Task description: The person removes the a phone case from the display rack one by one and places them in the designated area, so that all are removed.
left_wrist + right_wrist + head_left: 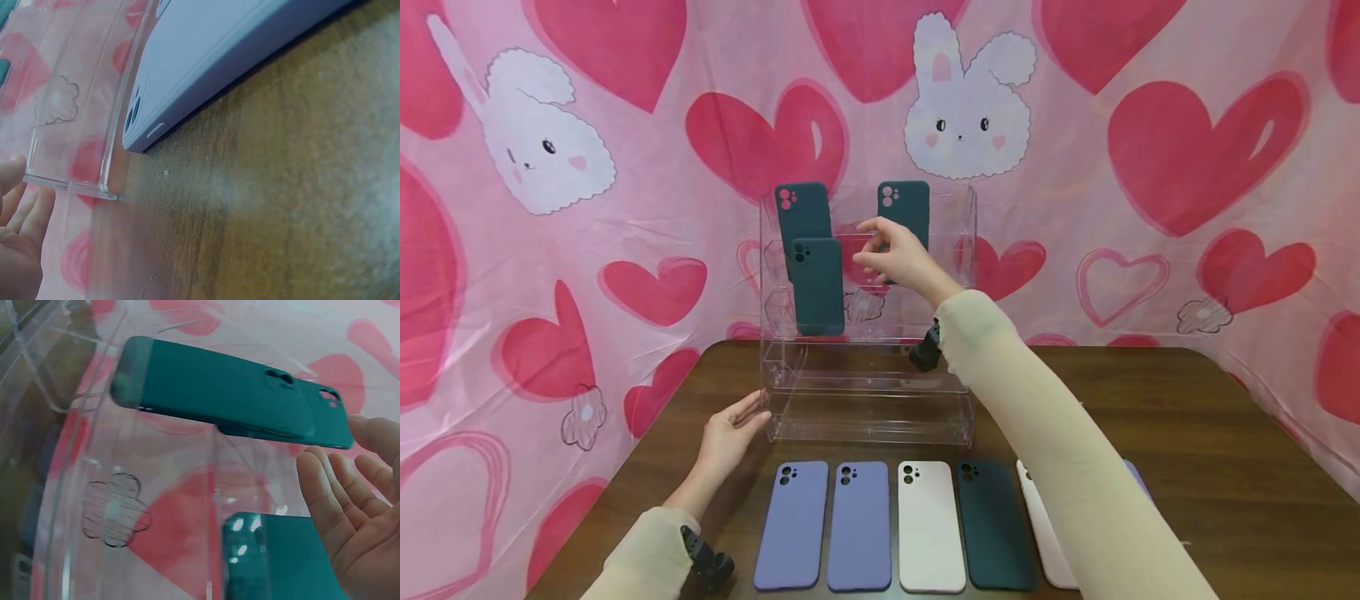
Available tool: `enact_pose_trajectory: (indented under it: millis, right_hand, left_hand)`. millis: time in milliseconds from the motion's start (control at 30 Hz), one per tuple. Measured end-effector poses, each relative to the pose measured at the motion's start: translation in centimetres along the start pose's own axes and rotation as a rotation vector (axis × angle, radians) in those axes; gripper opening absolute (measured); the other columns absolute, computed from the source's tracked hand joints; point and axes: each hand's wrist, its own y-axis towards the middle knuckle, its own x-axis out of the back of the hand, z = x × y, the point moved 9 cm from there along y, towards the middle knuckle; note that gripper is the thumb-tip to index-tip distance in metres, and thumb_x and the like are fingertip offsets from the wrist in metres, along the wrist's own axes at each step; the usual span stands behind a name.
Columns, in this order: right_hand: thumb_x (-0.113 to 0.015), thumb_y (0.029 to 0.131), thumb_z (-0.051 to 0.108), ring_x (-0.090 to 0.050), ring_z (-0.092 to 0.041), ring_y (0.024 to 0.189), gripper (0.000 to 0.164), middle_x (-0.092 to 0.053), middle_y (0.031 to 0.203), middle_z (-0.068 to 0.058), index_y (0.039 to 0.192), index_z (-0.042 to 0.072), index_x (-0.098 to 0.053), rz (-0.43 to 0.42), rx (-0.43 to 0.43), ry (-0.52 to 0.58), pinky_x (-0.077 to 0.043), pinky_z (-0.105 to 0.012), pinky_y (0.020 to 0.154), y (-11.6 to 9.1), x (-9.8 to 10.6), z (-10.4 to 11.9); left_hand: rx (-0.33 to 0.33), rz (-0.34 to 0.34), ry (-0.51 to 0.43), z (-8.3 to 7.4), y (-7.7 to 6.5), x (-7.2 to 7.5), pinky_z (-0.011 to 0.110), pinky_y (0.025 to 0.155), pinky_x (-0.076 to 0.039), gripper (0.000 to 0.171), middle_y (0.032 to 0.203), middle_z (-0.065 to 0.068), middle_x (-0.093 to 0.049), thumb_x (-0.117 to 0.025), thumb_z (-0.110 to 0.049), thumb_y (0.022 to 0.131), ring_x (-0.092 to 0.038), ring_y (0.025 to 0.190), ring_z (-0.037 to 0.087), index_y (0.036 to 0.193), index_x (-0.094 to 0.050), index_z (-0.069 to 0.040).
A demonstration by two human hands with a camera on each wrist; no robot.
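Note:
A clear acrylic tiered display rack (871, 429) stands on the table. My left hand (730, 437) holds its lower left side edge, thumb on one side and fingers on the other in the left wrist view. My right hand (898, 258) hovers before the upper tiers, fingers loosely bent, holding nothing. Just left of it, a dark green phone case (818, 287) stands upright in a tier, overlapping another green phone case (803, 204) on the top tier behind. A third green phone case (904, 202) stands top right, partly hidden by my right hand.
On the brown table (1150, 400), a row of phone cases lies before the rack: two lavender cases (792, 525), a cream case (931, 525), a dark green case (996, 525), and a pale case (1048, 533) and lavender case (1138, 479) partly behind my right sleeve. A heart-patterned cloth (700, 208) hangs behind.

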Motion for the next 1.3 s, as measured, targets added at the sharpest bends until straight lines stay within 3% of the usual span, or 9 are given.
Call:
enact_pose_trajectory:
  millis: [233,367,567,800,1067,1300]
  right_hand:
    - [-0.067,0.086,0.015,-0.057,-0.034,0.083,0.046,-0.056,0.091,-0.01,0.127,0.008,-0.047,-0.021,-0.043,-0.022,-0.055,-0.032,0.064,0.5,-1.5,-1.2]
    - [-0.067,0.085,0.016,-0.056,-0.025,0.081,0.046,-0.056,0.096,-0.008,0.127,0.012,-0.048,-0.044,-0.061,-0.034,-0.055,-0.036,0.067,0.8,-1.9,-1.8]
    - [-0.067,0.085,0.013,-0.055,-0.023,0.086,0.051,-0.054,0.104,-0.009,0.131,0.012,-0.045,-0.057,-0.086,-0.016,-0.054,-0.041,0.073,1.0,-2.6,-2.4]
    - [-0.067,0.085,0.013,-0.055,-0.02,0.091,0.053,-0.054,0.113,-0.009,0.133,0.014,-0.043,-0.075,-0.091,-0.031,-0.055,-0.032,0.065,1.2,-3.3,-2.6]
    - [-0.066,0.086,0.011,-0.056,-0.022,0.086,0.053,-0.054,0.112,-0.01,0.133,0.013,-0.043,-0.105,-0.082,-0.007,-0.055,-0.031,0.064,1.2,-3.7,-2.3]
    - [-0.066,0.086,0.014,-0.056,-0.019,0.09,0.045,-0.06,0.106,-0.009,0.129,0.011,-0.05,-0.123,-0.074,-0.065,-0.054,-0.028,0.066,1.1,-4.2,-2.1]
  left_hand:
    - [0.004,-0.001,-0.008,0.0,0.1,0.0,0.012,0.082,-0.044,0.042,0.122,0.015,-0.055,-0.064,-0.004,0.086,-0.052,0.112,0.025,0.127,-0.053,0.003]
    - [0.004,0.002,-0.009,0.0,0.1,-0.1,0.015,0.083,-0.045,0.043,0.123,0.016,-0.054,-0.063,-0.004,0.086,-0.051,0.113,0.026,0.127,-0.052,0.003]
    - [0.007,0.001,0.01,0.0,0.1,-0.1,0.016,0.084,-0.045,0.043,0.124,0.015,-0.054,-0.063,-0.005,0.087,-0.051,0.113,0.025,0.128,-0.052,0.003]
    - [0.015,-0.006,0.006,0.1,0.2,-0.1,0.016,0.084,-0.045,0.043,0.124,0.015,-0.054,-0.064,-0.006,0.087,-0.052,0.112,0.025,0.127,-0.052,0.002]
    - [0.001,-0.009,0.019,-0.1,0.1,-0.1,0.016,0.084,-0.045,0.042,0.123,0.015,-0.055,-0.064,-0.005,0.087,-0.052,0.112,0.026,0.127,-0.053,0.003]
    - [0.002,-0.006,0.016,-0.2,0.1,-0.1,0.017,0.084,-0.045,0.042,0.123,0.015,-0.055,-0.064,-0.004,0.086,-0.052,0.112,0.026,0.127,-0.053,0.003]
